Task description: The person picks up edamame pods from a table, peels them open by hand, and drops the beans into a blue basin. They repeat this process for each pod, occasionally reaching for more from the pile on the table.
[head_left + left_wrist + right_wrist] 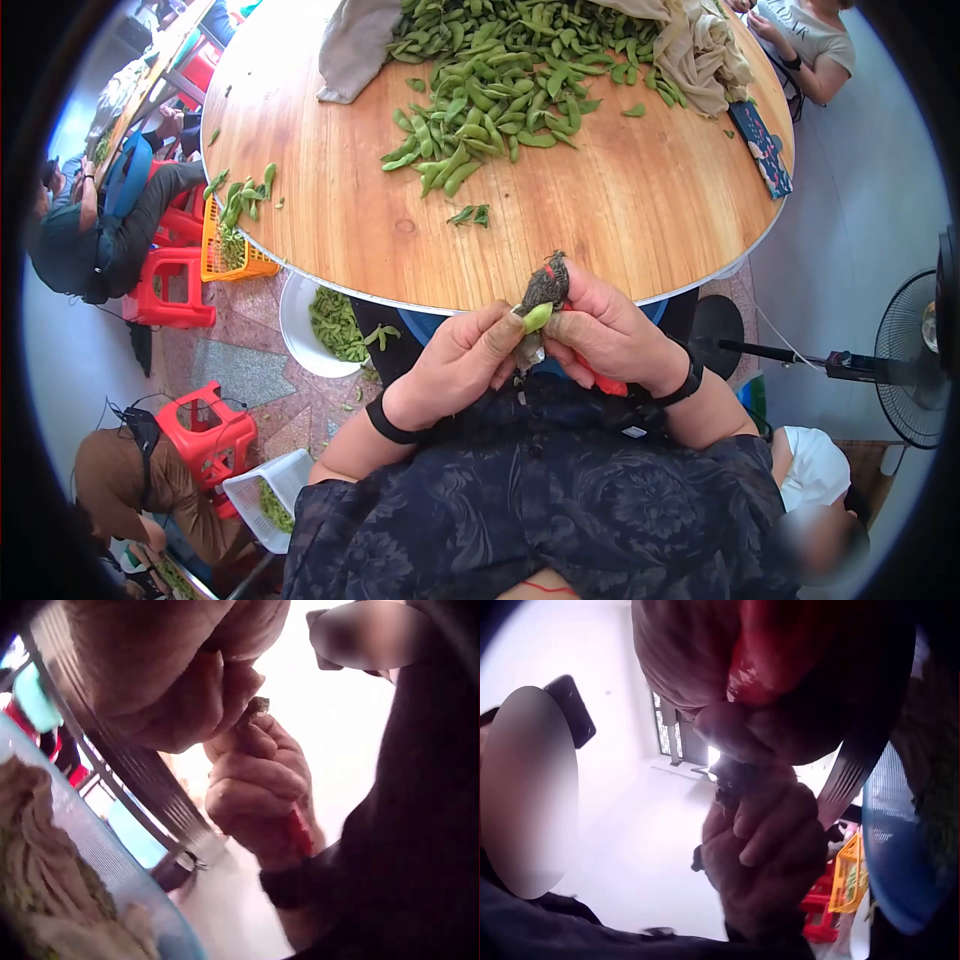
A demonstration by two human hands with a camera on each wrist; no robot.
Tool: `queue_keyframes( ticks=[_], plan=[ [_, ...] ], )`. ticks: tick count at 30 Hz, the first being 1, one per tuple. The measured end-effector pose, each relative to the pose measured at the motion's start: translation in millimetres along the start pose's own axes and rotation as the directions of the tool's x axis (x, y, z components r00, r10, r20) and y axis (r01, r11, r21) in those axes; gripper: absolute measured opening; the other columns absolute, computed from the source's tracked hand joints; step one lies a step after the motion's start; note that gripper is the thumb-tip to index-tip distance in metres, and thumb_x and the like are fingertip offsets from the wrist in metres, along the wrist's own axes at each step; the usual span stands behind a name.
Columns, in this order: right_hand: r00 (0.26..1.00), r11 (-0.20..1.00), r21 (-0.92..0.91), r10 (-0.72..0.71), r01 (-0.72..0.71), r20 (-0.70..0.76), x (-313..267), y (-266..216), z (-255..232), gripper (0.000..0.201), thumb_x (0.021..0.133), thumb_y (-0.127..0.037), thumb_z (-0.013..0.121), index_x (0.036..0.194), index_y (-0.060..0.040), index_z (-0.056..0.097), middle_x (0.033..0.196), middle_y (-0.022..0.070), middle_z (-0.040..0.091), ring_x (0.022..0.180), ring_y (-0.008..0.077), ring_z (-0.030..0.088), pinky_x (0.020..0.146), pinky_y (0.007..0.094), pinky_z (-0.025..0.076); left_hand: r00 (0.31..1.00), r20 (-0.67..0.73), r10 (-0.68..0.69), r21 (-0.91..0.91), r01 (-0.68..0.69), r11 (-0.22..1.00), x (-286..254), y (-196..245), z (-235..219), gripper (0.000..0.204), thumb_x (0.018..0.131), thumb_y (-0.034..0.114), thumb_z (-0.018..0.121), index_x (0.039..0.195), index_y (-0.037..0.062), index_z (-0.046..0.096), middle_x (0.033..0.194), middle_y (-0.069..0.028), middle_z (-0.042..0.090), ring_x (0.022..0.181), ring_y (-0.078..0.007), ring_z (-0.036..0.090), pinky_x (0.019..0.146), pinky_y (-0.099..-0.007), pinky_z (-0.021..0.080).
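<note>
- Green pod (538, 318) was held in the middle of the grip, between the two hands, just in front of the near edge of the round table.
- Beyond the grip the round wooden table (620, 220) was spread out, its bare grain shown nearest the hands.
- Well beyond the grip, on that table, a heap of green pods (480, 100) was piled, its loose edge scattered toward the hands.
- Well to the right of the grip, a fan (905, 360) was stationed.
- Far to the left of the grip, a red stool (165, 290) was placed on the patterned floor.
- Beyond the grip, at the heap's right side, a beige cloth (695, 60) was bunched.
- Left of the grip, a white tub (293, 325) was set on the floor, with green pods contained in it.
- Farther left of the grip, an orange basket (212, 240) was positioned at the table's edge.
- Far right and beyond the grip, a dark patterned item (762, 150) was laid near the table's rim.
- At the grip itself, the pod's left end was pinched by the thumb and fingers of the left hand (455, 355).
- Opposite, the right hand (615, 325) was curled around a red item (608, 385), its nature unclear, the thumb brought beside the pod's right end.
- Just beyond the pinched pod, a dark speckled bundle (545, 285) was seen; what it was could not be told.
</note>
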State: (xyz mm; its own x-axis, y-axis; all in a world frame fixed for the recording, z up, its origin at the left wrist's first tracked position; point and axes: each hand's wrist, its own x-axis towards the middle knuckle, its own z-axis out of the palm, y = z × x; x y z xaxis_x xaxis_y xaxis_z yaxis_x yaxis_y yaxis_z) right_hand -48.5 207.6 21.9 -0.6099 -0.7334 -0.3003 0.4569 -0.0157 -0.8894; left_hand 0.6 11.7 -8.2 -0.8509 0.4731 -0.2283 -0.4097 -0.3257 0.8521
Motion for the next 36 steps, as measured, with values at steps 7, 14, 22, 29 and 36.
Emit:
queue_keyframes(
  ticks=[7, 14, 22, 29, 36],
  plan=[
    [0.998, 0.998, -0.052, -0.023, 0.02, -0.052, -4.1, 7.4, 3.5, 0.006, 0.098, -0.013, 0.043, 0.1, -0.0075, 0.047, 0.067, -0.0017, 0.049, 0.045, 0.0036, 0.045, 0.04, 0.0182, 0.036, 0.794, 0.077, 0.603, 0.835, -0.382, 0.397, 7.6, -7.8, 6.0, 0.021, 0.086, 0.012, 0.067, 0.083, 0.0007, 0.05, 0.069, -0.0156, 0.05, 0.06, -0.0336, 0.054, 0.051, -0.037, 0.042],
    [0.975, 0.948, -0.304, -0.152, 0.097, -0.164, -6.5, 10.6, 13.6, 0.005, 0.094, -0.01, 0.047, 0.095, -0.0046, 0.046, 0.063, 0.0027, 0.051, 0.048, 0.009, 0.049, 0.045, 0.0262, 0.039, 0.805, 0.094, 0.585, 0.811, -0.403, 0.424, 2.8, -9.2, 6.4, 0.019, 0.092, 0.012, 0.059, 0.08, 0.0013, 0.049, 0.066, -0.0133, 0.047, 0.058, -0.031, 0.051, 0.05, -0.0375, 0.039],
    [0.976, 0.922, -0.388, -0.094, 0.011, -0.195, -11.4, 10.5, 7.2, 0.012, 0.09, -0.012, 0.053, 0.092, -0.0021, 0.048, 0.063, 0.0089, 0.053, 0.054, 0.0232, 0.055, 0.052, 0.0347, 0.043, 0.979, -0.025, 0.204, 0.386, -0.178, 0.905, -2.2, -7.9, 2.8, 0.028, 0.101, 0.021, 0.048, 0.082, 0.0003, 0.053, 0.068, -0.0048, 0.056, 0.061, -0.0122, 0.053, 0.055, -0.0292, 0.043],
    [0.941, 0.567, -0.807, -0.337, 0.167, -0.043, -12.2, -0.9, -0.2, 0.019, 0.081, -0.014, 0.061, 0.083, -0.0011, 0.047, 0.063, 0.0191, 0.054, 0.059, 0.0369, 0.058, 0.052, 0.0419, 0.045, 0.944, 0.174, 0.279, 0.661, -0.322, 0.678, 1.2, -7.2, 0.2, 0.024, 0.099, 0.018, 0.049, 0.083, 0.0012, 0.053, 0.069, -0.0131, 0.055, 0.061, -0.029, 0.057, 0.056, -0.0346, 0.044],
    [0.925, 0.276, -0.948, -0.378, 0.159, 0.045, -15.0, 6.4, 3.9, 0.017, 0.078, -0.009, 0.06, 0.08, -0.0005, 0.045, 0.059, 0.0191, 0.054, 0.056, 0.0389, 0.058, 0.05, 0.0435, 0.047, 0.956, 0.197, 0.216, 0.758, -0.288, 0.585, -0.7, -12.3, -5.1, 0.028, 0.097, 0.02, 0.052, 0.076, 0.0021, 0.049, 0.065, -0.0147, 0.053, 0.059, -0.034, 0.055, 0.053, -0.0378, 0.043]
  ],
)
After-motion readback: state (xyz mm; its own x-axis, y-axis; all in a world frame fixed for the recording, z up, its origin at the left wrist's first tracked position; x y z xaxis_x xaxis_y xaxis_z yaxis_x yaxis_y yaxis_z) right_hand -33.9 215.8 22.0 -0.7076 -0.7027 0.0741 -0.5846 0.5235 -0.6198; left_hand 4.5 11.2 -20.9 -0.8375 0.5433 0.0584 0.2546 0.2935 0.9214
